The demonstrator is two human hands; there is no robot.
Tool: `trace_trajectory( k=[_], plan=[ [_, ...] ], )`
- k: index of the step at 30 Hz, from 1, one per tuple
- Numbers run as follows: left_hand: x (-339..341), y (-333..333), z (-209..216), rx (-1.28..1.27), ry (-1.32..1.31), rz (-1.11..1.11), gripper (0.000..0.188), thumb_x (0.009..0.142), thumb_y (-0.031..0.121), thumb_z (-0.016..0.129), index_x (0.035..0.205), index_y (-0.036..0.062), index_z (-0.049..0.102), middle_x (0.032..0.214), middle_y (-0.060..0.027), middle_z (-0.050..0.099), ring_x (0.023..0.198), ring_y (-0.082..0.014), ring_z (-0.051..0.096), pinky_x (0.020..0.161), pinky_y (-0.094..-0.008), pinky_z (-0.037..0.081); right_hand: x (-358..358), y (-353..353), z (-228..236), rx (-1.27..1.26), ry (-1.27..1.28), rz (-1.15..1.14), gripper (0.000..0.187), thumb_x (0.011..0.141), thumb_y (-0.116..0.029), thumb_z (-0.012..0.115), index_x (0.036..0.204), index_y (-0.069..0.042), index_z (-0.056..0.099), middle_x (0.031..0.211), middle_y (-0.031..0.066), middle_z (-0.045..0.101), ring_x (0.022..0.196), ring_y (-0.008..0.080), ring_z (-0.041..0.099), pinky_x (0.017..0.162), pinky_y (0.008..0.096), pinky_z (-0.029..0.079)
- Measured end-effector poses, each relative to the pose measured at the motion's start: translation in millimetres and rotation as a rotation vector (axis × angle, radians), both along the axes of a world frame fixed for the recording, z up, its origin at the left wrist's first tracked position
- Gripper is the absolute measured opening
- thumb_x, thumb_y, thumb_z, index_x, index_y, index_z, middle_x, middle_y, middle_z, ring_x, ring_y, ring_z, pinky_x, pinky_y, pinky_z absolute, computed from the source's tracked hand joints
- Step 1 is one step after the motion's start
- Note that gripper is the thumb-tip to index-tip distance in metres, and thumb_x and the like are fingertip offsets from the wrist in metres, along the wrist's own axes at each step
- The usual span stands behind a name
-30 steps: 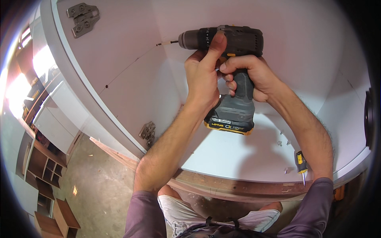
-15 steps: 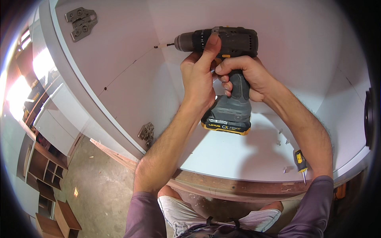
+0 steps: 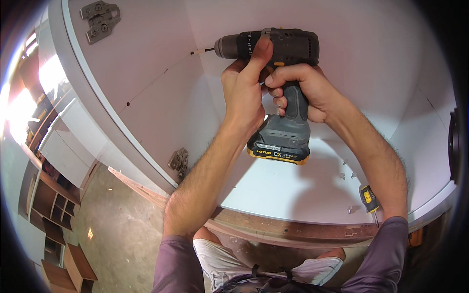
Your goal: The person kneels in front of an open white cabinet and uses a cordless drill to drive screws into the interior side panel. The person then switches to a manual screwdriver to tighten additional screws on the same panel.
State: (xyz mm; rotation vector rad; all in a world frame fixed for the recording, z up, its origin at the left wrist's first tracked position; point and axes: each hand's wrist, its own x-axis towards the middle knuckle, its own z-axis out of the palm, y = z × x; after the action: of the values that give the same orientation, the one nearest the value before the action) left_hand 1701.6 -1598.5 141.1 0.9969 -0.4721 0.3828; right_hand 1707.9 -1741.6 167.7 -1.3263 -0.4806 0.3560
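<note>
Cordless drill [image 3: 295, 100]: inside the white cabinet [image 3: 273, 195], chuck toward the side panel [image 3: 166, 102].
Right hand [image 3: 312, 90]: wrapped round the drill's handle.
Left hand [image 3: 244, 93]: clasping the drill's front, thumb on the casing.
Drill bit [image 3: 209, 49]: tip by a dark spot [image 3: 192, 52]; contact unclear; could wander if wrists tilt.
Side panel: may split through under excess pressure.
Screwdriver [image 3: 369, 198]: beside the right forearm [image 3: 376, 151]; an elbow swing could knock it.

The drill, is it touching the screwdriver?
Apart. The head view shows the screwdriver lying on the white panel, with bare panel showing between it and the drill.
</note>
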Motion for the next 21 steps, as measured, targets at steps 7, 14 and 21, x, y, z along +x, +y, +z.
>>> trace_trajectory(
  k=[7, 14, 21],
  plan=[
    [-1.5, 3.2, 2.6, -0.01, -0.004, -0.003, 0.061, 0.086, 0.052, 0.084, 0.101, -0.0043, 0.064, 0.071, -0.0067, 0.06, 0.05, -0.0152, 0.054, 0.039, -0.0316, 0.045, 5.8, 3.7, 0.2, -0.007, 0.0, 0.021, 0.014, 0.078, -0.007, 0.072, 0.089, -0.001, 0.067, 0.067, 0.0051, 0.059, 0.052, 0.0141, 0.056, 0.052, 0.0306, 0.051],
    [1.5, 5.5, 0.4, 0.001, -0.009, -0.002, 0.064, 0.086, 0.053, 0.083, 0.101, -0.0056, 0.063, 0.07, -0.0068, 0.059, 0.051, -0.0155, 0.055, 0.04, -0.0321, 0.044, 4.8, 5.0, 1.1, -0.008, -0.013, 0.026, 0.012, 0.079, -0.007, 0.072, 0.088, -0.001, 0.067, 0.067, 0.005, 0.059, 0.052, 0.0138, 0.056, 0.052, 0.0305, 0.051],
    [-1.1, 5.0, 2.8, 0.001, 0.013, -0.004, 0.064, 0.086, 0.053, 0.083, 0.1, -0.0056, 0.063, 0.072, -0.0069, 0.06, 0.051, -0.0153, 0.055, 0.04, -0.0319, 0.044, 5.5, 5.9, 0.6, 0.011, 0.003, 0.037, 0.012, 0.08, -0.007, 0.072, 0.088, -0.001, 0.067, 0.068, 0.0055, 0.06, 0.052, 0.0139, 0.056, 0.052, 0.0305, 0.051]
  ],
)
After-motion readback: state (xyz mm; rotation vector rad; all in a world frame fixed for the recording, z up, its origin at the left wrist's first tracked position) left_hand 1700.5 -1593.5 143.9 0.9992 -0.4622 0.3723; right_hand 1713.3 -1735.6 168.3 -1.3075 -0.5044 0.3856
